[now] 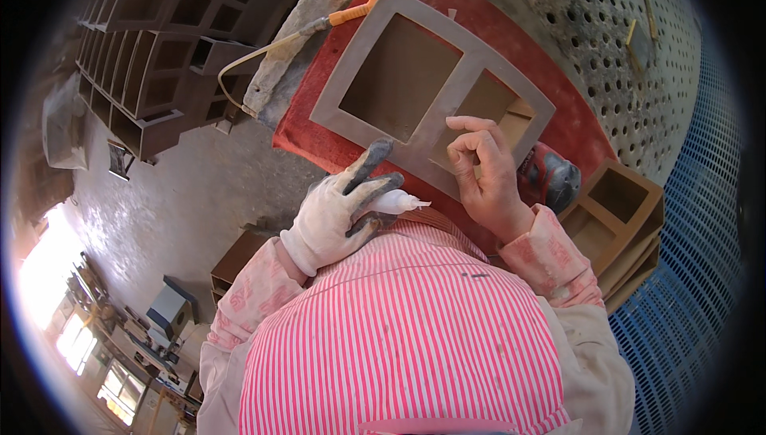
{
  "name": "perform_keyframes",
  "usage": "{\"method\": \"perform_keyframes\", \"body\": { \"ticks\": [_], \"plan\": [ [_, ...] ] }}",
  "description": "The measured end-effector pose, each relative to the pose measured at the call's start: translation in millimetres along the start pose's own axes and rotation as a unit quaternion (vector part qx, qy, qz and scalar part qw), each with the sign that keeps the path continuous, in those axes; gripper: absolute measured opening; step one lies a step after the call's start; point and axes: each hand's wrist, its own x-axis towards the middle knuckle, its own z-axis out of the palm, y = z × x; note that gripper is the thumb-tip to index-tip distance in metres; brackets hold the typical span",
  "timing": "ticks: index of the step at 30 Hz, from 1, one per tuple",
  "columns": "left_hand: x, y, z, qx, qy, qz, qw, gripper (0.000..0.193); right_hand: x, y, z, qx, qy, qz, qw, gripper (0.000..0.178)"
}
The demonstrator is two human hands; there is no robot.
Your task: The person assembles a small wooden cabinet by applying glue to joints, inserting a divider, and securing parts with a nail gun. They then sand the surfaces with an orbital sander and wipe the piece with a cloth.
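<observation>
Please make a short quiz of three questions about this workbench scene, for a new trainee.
1. True or false: the left hand wears a glove, and the right hand is bare.
2. What does the left hand hold? A) a white tube with a pointed nozzle B) a hammer C) a paintbrush
3. Fill in: the right hand's fingertips rest on the brown wooden frame, which has ___ openings and lies on a red cloth.

Key: 1 true; 2 A; 3 two
</observation>
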Motion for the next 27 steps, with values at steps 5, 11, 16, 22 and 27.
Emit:
{"method": "perform_keyframes", "body": {
  "ticks": [5,11,16,22,27],
  "plan": [
    [8.2,0.6,3.7,0.034,-0.065,-0.011,0.997,0.060,-8.2,2.8,1.7,-0.001,0.002,-0.003,1.000,0.008],
    [4.6,-10.1,6.3,0.013,-0.024,-0.027,0.999,0.064,-7.0,5.8,2.5,-0.015,0.005,-0.029,0.999,0.008],
    [-13.1,-15.2,7.0,-0.172,0.083,-0.065,0.979,0.071,-4.6,0.9,2.7,-0.060,-0.021,-0.112,0.992,0.015],
    [-27.2,-18.2,9.4,-0.215,0.132,-0.069,0.965,0.069,3.0,-10.1,14.1,-0.148,-0.128,-0.169,0.966,0.013],
    [-31.5,-19.0,9.4,-0.215,0.106,-0.074,0.968,0.070,6.4,-16.6,10.1,-0.215,-0.170,-0.184,0.944,0.009]
  ]
}}
